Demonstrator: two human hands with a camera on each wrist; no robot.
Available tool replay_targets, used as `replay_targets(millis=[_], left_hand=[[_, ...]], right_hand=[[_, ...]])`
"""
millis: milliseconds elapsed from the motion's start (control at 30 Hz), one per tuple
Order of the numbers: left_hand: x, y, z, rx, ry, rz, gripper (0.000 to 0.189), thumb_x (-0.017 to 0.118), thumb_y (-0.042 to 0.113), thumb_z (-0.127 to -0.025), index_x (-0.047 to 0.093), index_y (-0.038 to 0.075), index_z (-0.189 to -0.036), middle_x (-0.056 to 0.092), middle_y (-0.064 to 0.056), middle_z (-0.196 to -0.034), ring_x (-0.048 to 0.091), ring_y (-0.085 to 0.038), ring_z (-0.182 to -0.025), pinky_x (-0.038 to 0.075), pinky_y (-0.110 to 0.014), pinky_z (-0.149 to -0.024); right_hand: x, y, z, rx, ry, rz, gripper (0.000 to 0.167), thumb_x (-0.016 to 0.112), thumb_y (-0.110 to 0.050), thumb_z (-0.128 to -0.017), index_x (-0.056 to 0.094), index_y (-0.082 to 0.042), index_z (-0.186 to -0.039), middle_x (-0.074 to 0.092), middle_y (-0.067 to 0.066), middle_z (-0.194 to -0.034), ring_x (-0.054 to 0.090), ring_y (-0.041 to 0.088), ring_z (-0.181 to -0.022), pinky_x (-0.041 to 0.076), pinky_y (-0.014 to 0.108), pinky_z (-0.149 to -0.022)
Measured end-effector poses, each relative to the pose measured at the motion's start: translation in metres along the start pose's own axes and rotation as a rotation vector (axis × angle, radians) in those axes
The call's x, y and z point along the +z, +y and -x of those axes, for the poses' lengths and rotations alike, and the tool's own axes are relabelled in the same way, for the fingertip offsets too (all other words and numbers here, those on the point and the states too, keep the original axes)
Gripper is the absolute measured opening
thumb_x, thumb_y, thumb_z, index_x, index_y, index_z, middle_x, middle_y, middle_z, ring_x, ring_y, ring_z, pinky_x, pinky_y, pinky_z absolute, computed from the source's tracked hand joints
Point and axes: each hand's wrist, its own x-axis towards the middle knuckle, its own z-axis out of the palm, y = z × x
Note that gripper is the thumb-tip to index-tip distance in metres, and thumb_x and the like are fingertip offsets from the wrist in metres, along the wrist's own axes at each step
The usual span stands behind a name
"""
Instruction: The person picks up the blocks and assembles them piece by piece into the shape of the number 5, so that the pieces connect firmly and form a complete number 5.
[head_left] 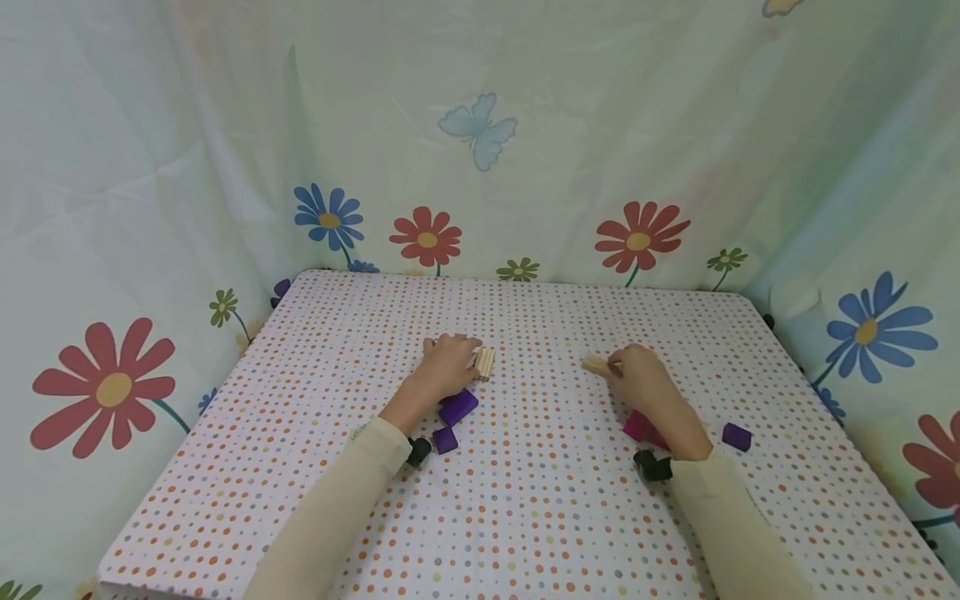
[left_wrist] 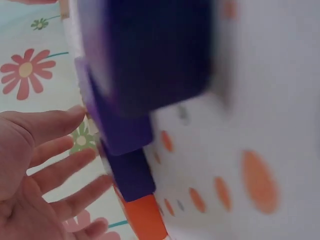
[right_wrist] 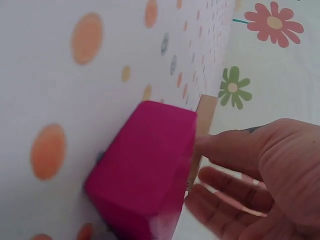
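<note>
In the head view my left hand (head_left: 448, 364) is beside some light wooden blocks (head_left: 485, 362) lying together with seams between them. Its fingers are spread and relaxed in the left wrist view, the thumb (left_wrist: 60, 122) reaching to the pale wood, which is mostly hidden behind purple blocks. My right hand (head_left: 643, 379) pinches a flat, light wooden block (head_left: 596, 365) at one end. From the right wrist, the thumb lies against this wooden block (right_wrist: 206, 115), partly hidden by a magenta block (right_wrist: 145, 160) in front.
Near the left wrist lie a purple block (head_left: 459, 407) and a smaller purple one (head_left: 445, 439); an orange block (left_wrist: 145, 215) shows in the left wrist view. A magenta block (head_left: 637, 425) sits under the right forearm, another purple block (head_left: 737, 436) to its right. A dotted cloth (head_left: 540, 517) covers the table.
</note>
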Motion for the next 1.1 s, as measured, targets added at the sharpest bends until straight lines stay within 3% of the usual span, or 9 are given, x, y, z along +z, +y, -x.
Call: replay_targets(millis=[67, 167, 300, 433, 700, 1100], left_hand=[[-0.002, 0.0, -0.001, -0.002, -0.022, 0.026, 0.054, 0.072, 0.025, -0.102, 0.057, 0.015, -0.153, 0.064, -0.012, -0.152, 0.059, -0.041, -0.141, 0.033, -0.075, -0.119], [-0.004, 0.0, -0.003, 0.001, -0.06, 0.083, 0.054, 0.072, 0.022, -0.102, 0.057, 0.015, -0.154, 0.062, -0.008, -0.154, 0.056, -0.038, -0.145, 0.025, -0.078, -0.122], [-0.003, 0.002, -0.004, 0.001, -0.093, 0.093, 0.047, 0.068, 0.021, -0.104, 0.061, 0.017, -0.151, 0.058, -0.003, -0.159, 0.054, -0.035, -0.148, 0.023, -0.078, -0.123], [0.0, 0.002, -0.005, -0.003, -0.094, 0.063, 0.043, 0.066, 0.025, -0.107, 0.063, 0.019, -0.149, 0.052, 0.0, -0.164, 0.051, -0.033, -0.151, 0.024, -0.078, -0.123], [0.003, 0.002, -0.006, -0.025, -0.075, 0.058, 0.041, 0.068, 0.027, -0.105, 0.066, 0.022, -0.146, 0.055, -0.003, -0.161, 0.054, -0.035, -0.148, 0.025, -0.078, -0.122], [0.003, 0.004, -0.005, -0.04, -0.082, 0.046, 0.041, 0.067, 0.029, -0.106, 0.066, 0.024, -0.146, 0.057, -0.003, -0.16, 0.054, -0.032, -0.148, 0.025, -0.079, -0.122]], right_hand=[[0.0, 0.0, -0.001, 0.005, 0.003, 0.014, 0.026, 0.074, -0.002, -0.094, 0.072, 0.015, -0.113, 0.07, 0.033, -0.114, 0.067, 0.046, -0.105, 0.059, 0.056, -0.092], [-0.003, -0.001, 0.0, 0.033, -0.013, 0.028, 0.025, 0.074, -0.002, -0.093, 0.073, 0.015, -0.111, 0.071, 0.032, -0.109, 0.067, 0.043, -0.098, 0.06, 0.054, -0.087], [-0.004, -0.003, 0.001, 0.065, -0.038, 0.018, 0.026, 0.071, -0.001, -0.095, 0.073, 0.013, -0.116, 0.072, 0.032, -0.112, 0.066, 0.044, -0.102, 0.059, 0.054, -0.09], [-0.003, -0.005, 0.0, 0.058, -0.03, 0.001, 0.025, 0.072, -0.001, -0.096, 0.074, 0.012, -0.118, 0.073, 0.032, -0.116, 0.067, 0.047, -0.108, 0.059, 0.056, -0.093], [0.0, -0.016, -0.005, 0.017, -0.035, -0.024, 0.022, 0.071, -0.001, -0.098, 0.074, 0.012, -0.115, 0.073, 0.032, -0.116, 0.071, 0.045, -0.108, 0.06, 0.055, -0.093], [0.007, -0.033, -0.011, 0.055, -0.02, -0.019, 0.019, 0.069, 0.001, -0.099, 0.075, 0.01, -0.115, 0.074, 0.029, -0.117, 0.071, 0.043, -0.112, 0.061, 0.051, -0.096]])
